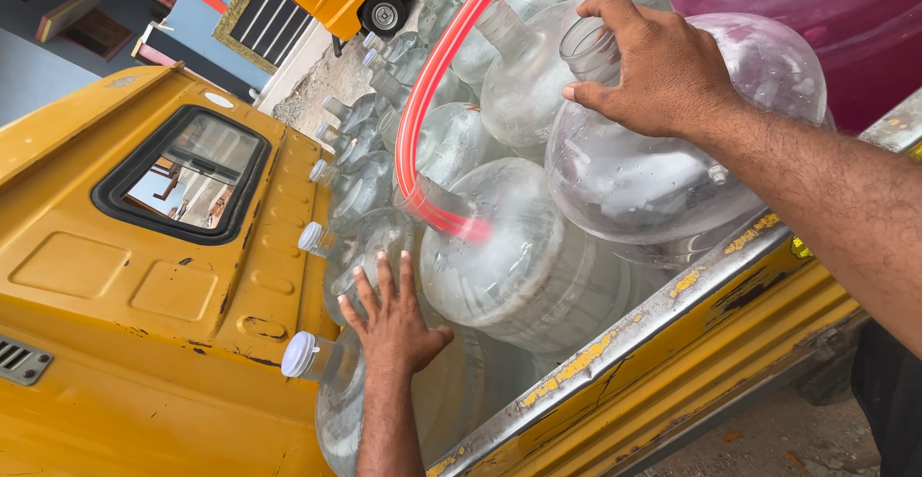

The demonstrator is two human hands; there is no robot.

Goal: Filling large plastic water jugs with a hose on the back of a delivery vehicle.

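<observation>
Clear jug (663, 165), right-hand fingers (615, 16) clamped on neck; left fingers (384, 280) spread, beside truck's rail (624, 342).

The truck bed (615, 342) is yellow, its metal side rail worn and chipped, running from bottom centre up to the right edge. Behind it on the left stands the yellow cab wall (144, 275) with a dark-framed rear window (187, 174). Clear jugs (519, 266) lie packed on their sides across the bed, touching one another, necks toward the cab; some carry white caps (299, 354). A red hose (423, 112) curves over them.
</observation>
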